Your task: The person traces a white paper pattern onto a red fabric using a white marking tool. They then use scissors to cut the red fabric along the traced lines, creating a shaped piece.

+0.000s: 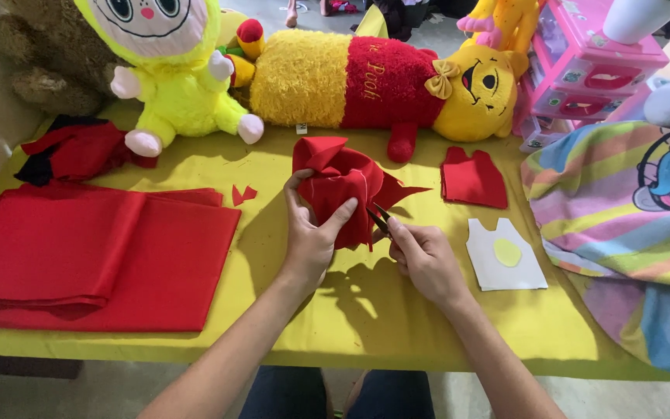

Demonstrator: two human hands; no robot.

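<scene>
at frame centre the left hand [309, 237] pinched a bunched red fabric piece [343, 186] — soft, light, floppy, probably best gripped near the cut — while the right hand [422, 252] closed around small scissors [378, 218] at its edge.

It looked a home craft corner: plush toys [381, 81] at twelve o'clock, folded red cloth [94, 256] at nine.

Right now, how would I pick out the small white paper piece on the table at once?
Start at the yellow table and go to the right hand. Just right of it lies the white paper piece, shaped like a small sleeveless top, below a red cut piece of similar shape. It alone is white, with a pale yellow circle on it.
</scene>
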